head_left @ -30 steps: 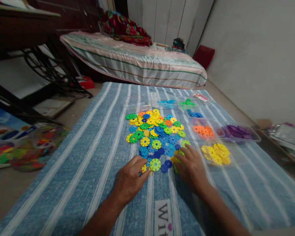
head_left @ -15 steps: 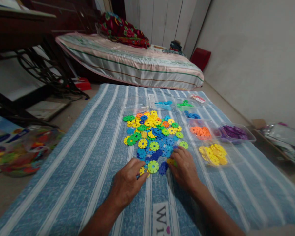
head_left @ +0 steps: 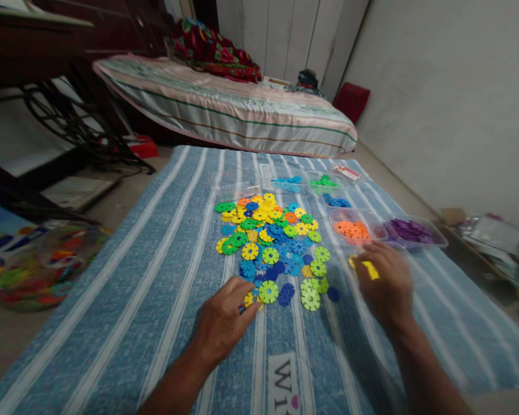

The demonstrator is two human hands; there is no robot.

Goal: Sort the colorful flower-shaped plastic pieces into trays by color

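Many notched plastic discs in yellow, green and blue lie in a pile [head_left: 272,230] on the striped cloth. My left hand [head_left: 227,314] rests at the pile's near left edge. Its thumb and curved fingers are apart, on either side of a yellow disc [head_left: 249,300] beside a lime green disc [head_left: 269,292]. Blurred by motion, my right hand [head_left: 384,282] is over the clear tub of yellow discs and hides most of it. Yellow discs [head_left: 371,270] show at its fingers; whether they are held or lie in the tub is unclear. Several lime green discs [head_left: 310,295] lie between my hands.
Clear tubs hold orange discs [head_left: 352,230], purple discs [head_left: 410,231], dark blue discs [head_left: 338,202], green discs [head_left: 324,183] and light blue discs [head_left: 288,183]. A bed [head_left: 233,112] stands beyond the cloth [head_left: 155,242]. A bucket of colourful pieces [head_left: 52,265] stands at left.
My right hand has moved from the pile's near right edge rightwards to the yellow tub, uncovering lime green discs and a dark blue one. My left hand has stayed in place.
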